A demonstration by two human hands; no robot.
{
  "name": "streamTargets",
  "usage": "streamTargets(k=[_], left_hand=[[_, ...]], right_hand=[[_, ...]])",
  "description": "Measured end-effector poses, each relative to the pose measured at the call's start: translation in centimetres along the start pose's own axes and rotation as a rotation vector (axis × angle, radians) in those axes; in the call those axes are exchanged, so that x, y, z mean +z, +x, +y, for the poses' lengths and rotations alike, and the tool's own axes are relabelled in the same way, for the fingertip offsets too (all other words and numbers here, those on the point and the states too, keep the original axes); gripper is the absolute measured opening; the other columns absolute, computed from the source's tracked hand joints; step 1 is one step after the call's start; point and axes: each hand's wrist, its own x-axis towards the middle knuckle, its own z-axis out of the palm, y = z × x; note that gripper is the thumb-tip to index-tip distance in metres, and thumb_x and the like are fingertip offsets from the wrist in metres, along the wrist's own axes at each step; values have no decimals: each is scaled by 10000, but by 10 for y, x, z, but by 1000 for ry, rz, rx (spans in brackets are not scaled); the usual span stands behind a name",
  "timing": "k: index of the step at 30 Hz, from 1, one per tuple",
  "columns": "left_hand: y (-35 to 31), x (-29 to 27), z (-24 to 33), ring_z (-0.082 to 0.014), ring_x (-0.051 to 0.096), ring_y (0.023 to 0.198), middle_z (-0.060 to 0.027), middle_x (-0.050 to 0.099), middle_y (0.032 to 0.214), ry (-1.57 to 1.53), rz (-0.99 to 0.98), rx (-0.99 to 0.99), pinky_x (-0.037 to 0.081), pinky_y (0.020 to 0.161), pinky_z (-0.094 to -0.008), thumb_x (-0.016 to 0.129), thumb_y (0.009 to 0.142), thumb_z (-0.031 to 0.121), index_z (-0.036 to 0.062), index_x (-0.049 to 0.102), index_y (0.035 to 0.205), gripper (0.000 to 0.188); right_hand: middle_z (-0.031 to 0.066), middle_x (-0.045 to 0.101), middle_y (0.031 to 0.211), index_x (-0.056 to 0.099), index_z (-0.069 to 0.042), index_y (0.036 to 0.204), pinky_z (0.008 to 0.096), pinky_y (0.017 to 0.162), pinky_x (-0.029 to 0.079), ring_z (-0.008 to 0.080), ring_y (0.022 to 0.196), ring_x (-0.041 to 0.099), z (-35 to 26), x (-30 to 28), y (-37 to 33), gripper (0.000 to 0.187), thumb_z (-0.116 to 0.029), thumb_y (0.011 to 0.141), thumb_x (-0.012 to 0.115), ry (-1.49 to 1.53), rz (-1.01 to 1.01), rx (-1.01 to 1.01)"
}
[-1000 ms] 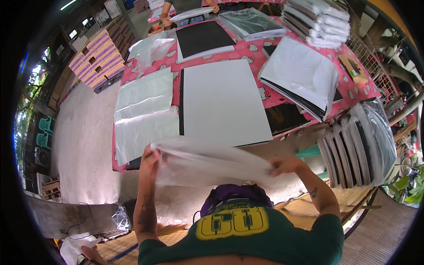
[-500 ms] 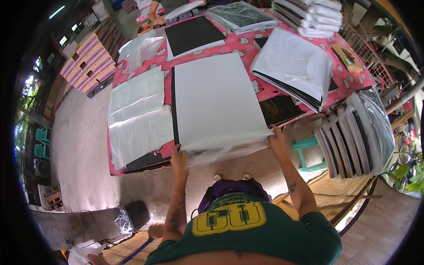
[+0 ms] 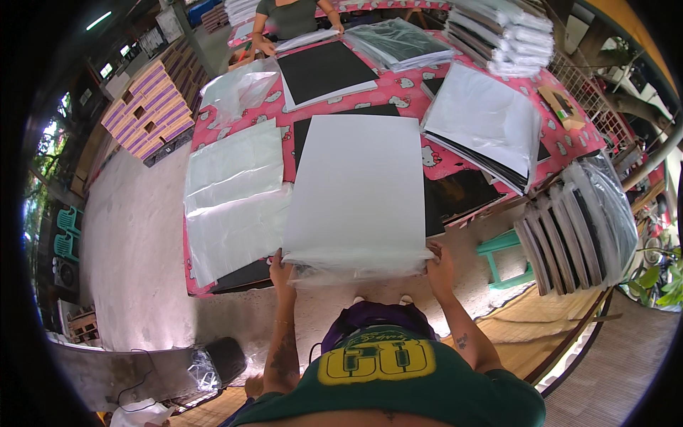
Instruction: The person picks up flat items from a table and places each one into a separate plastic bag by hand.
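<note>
Beside loose clear bags (image 3: 235, 199) on the pink table (image 3: 398, 89), the left hand (image 3: 279, 267) and right hand (image 3: 437, 262) pinch shut the near corners of a bagged white sheet (image 3: 356, 192).

A small open-sided packing workshop. Ahead of the hands runs a long table under a pink printed cloth (image 3: 398, 89), spread with black and white sheets. Bagged sheet bundles (image 3: 576, 220) lean to the right, purple-and-yellow cartons (image 3: 149, 107) stack far left, and a second worker's hands (image 3: 334, 27) sit opposite.
</note>
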Motion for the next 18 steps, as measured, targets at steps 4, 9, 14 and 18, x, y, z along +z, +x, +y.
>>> streamTargets(k=[4,9,14,18], left_hand=[[3,-19,25,-179,606,902,-122,647,985,355,-116,79,465,781,-276,574,779,55,-23,542,1209,438],[-26,-61,38,-154,615,731,-65,645,819,-369,-544,196,483,677,-271,595,751,54,16,570,1139,391],[-50,-77,223,-180,582,836,-65,589,938,-815,-667,31,487,768,-314,587,827,95,28,477,1226,419],[-5,-63,301,-207,529,1112,-119,511,1247,-1269,-743,186,475,903,-386,561,888,112,34,419,1309,451]], right_hand=[[110,586,1011,510,-8,1164,222,528,457,129,778,572,16,0,-7,426,51,746,454,-23,39,65],[107,566,1053,498,-35,1192,253,675,469,147,876,560,-41,-55,-21,467,15,728,479,327,-125,159],[137,508,1210,430,-71,1296,364,959,427,248,1101,517,-200,-112,-10,526,-212,809,571,836,-617,-140],[87,537,1248,453,-100,1298,375,946,439,217,1105,544,-279,-99,59,421,-224,908,553,1065,-425,-269]])
